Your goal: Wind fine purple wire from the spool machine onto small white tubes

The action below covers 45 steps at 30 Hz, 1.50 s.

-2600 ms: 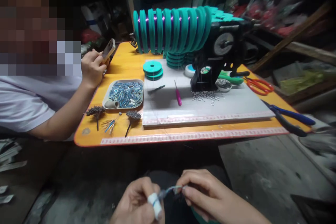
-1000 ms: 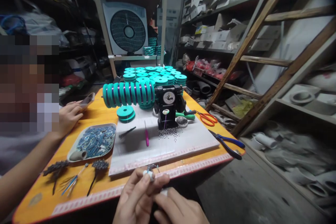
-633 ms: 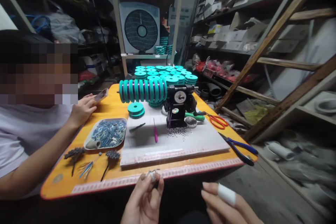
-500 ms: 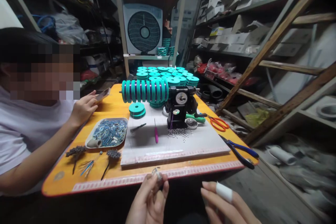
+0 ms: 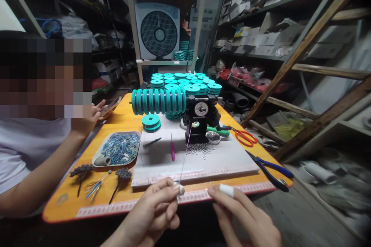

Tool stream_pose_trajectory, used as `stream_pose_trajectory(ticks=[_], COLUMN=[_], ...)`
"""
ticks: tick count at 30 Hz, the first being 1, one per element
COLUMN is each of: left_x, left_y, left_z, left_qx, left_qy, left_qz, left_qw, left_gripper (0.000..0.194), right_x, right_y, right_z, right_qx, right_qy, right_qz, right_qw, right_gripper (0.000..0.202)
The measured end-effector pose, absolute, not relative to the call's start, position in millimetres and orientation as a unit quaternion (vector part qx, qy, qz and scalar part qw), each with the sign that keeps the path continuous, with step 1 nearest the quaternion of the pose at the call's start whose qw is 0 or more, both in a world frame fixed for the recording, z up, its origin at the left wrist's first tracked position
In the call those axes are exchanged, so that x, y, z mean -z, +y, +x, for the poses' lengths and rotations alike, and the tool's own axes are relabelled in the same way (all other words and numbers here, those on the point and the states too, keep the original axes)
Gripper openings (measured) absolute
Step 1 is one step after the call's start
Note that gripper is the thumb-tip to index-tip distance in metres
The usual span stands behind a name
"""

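Now the purple line (image 5: 189, 139) stretches straight, seemingly taut, linking the black machine (image 5: 202, 123) to the pinching left hand (image 5: 153, 208); right hand (image 5: 243, 212) nearer, half-curled, hold unclear.

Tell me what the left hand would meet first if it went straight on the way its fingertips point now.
The left hand would probably meet the near edge of the board first; the hand's height over the table is unclear, so it might pass above.

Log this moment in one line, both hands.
left hand: seemingly pinching thin purple thread from boxy black machine | right hand: apart from left, grip unclear | slim magenta-handled tool: on flat white board
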<state>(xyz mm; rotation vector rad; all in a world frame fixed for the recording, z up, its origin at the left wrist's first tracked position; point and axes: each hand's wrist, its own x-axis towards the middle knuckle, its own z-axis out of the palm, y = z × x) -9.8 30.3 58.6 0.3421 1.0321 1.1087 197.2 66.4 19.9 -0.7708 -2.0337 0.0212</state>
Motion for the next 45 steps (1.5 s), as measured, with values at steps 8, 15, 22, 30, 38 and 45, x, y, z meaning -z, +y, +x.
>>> stream_pose_trajectory(ticks=[8,15,22,30,38,45], left_x=[-81,-130,-144,-145,-136,-130], left_y=[41,53,56,61,45,44], left_z=[-38,-52,-63,-68,-67,-62], left_qx=[-0.408,-0.181,-0.109,-0.165,-0.172,-0.211], left_qy=[0.529,0.638,0.665,0.681,0.698,0.693], left_qz=[0.335,0.667,0.708,0.648,0.655,0.634], left_qw=[0.664,0.340,0.213,0.298,0.232,0.271], left_gripper=[0.026,0.021,0.027,0.030,0.037,0.039], right_x=[-40,-55,-53,-51,-40,-10], right_y=[83,105,124,136,132,136], right_z=[166,128,113,124,142,156], right_qx=[-0.121,-0.185,-0.145,-0.119,-0.206,-0.156], right_qy=[-0.823,-0.870,-0.878,-0.856,-0.781,-0.842], right_qz=[-0.239,-0.126,-0.125,-0.142,-0.320,-0.293], right_qw=[0.501,0.439,0.439,0.482,0.495,0.426], right_gripper=[0.043,0.059,0.054,0.048,0.021,0.037])
